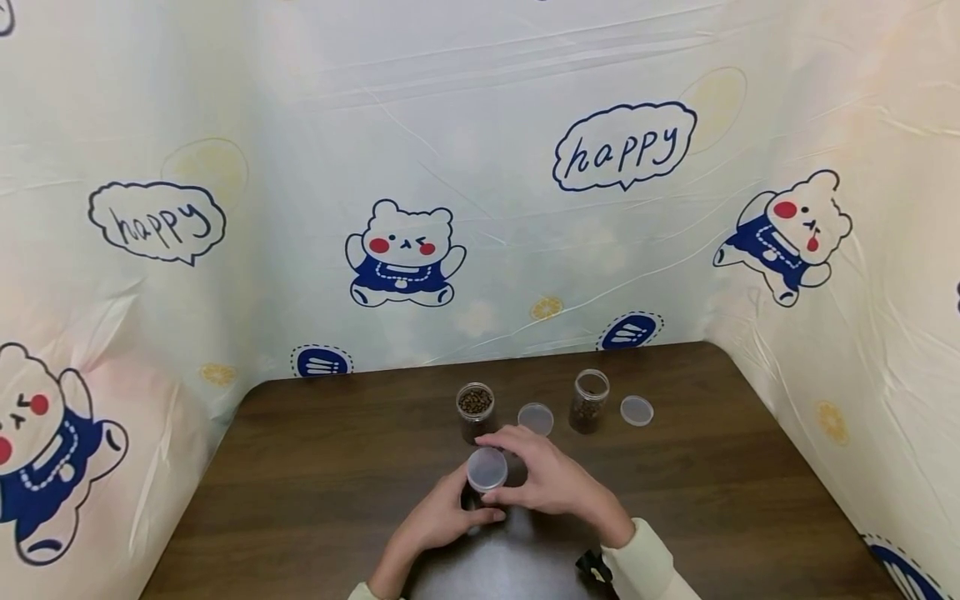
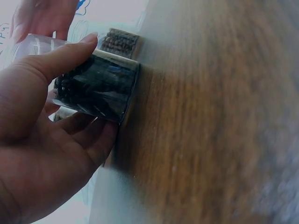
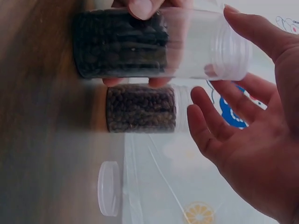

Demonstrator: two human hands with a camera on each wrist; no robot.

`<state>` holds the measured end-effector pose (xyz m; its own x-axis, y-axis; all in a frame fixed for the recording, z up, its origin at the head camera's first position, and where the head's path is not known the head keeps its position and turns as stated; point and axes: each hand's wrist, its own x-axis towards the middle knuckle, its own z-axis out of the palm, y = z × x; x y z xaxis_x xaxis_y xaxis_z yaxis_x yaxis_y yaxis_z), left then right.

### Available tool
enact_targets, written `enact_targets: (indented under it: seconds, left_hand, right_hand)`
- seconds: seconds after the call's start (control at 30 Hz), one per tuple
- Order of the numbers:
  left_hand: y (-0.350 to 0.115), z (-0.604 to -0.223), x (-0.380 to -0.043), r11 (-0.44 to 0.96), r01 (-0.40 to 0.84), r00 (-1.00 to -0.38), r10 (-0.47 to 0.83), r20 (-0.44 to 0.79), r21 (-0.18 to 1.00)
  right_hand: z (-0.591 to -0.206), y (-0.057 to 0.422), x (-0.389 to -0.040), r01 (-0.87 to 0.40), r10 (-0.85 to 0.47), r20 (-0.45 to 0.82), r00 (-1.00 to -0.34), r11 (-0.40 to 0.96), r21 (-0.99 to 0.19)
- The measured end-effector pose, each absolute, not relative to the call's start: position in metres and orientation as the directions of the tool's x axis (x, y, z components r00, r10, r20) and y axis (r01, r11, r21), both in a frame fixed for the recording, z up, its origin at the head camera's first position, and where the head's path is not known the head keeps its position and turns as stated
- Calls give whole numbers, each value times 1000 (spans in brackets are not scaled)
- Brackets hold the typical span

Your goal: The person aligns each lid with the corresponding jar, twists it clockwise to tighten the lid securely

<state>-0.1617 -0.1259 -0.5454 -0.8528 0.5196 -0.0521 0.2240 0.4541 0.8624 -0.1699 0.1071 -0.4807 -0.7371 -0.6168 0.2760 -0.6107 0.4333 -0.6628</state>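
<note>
A clear plastic jar point(image 3: 121, 44) part filled with dark beans stands on the table, a translucent lid point(image 1: 487, 468) on top. My left hand point(image 1: 442, 510) grips its lower body, thumb on one side and fingers on the other; the left wrist view shows the dark jar point(image 2: 100, 84) within this grip. From the right, my right hand point(image 1: 551, 475) holds the lid at its rim between thumb and fingers. Just behind stands an open jar of brown beans point(image 1: 476, 403), also visible beyond the gripped jar in both wrist views.
Farther right stands another open jar point(image 1: 588, 404) with dark contents. Loose lids lie on either side of it, one left lid point(image 1: 536, 418) and one right lid point(image 1: 637, 410). The brown wooden table point(image 1: 315, 467) ends at a printed cloth point(image 1: 510, 250) hanging behind and along both sides.
</note>
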Motion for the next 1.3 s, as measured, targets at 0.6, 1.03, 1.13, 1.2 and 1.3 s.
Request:
enact_targets:
  seconds: [0.6,1.03,1.13,1.2,1.3]
  left_hand:
    - [-127,-544,-161,435,228,-846,532,-44,871]
    - [-126,-545,-159,447,238,-851,523,-36,862]
    - [-125,-544,-161,449,234,-852,522,-40,862]
    - [-125,-545,-161,446,238,-849,527,-38,863]
    - [-125,-544,-161,445,239,-851,525,-35,863]
  right_hand:
    - [-474,114,-167,-569,-641,206,-740,432,-700]
    - [-479,109,-168,-623,-657,254,-710,418,-661]
    - [-482,104,-169,-611,-628,262,-732,437,-660]
    - [-483,102,-170,-601,-620,256,-742,446,-663]
    - [-483,103,-169,-577,-624,217,-751,459,-676]
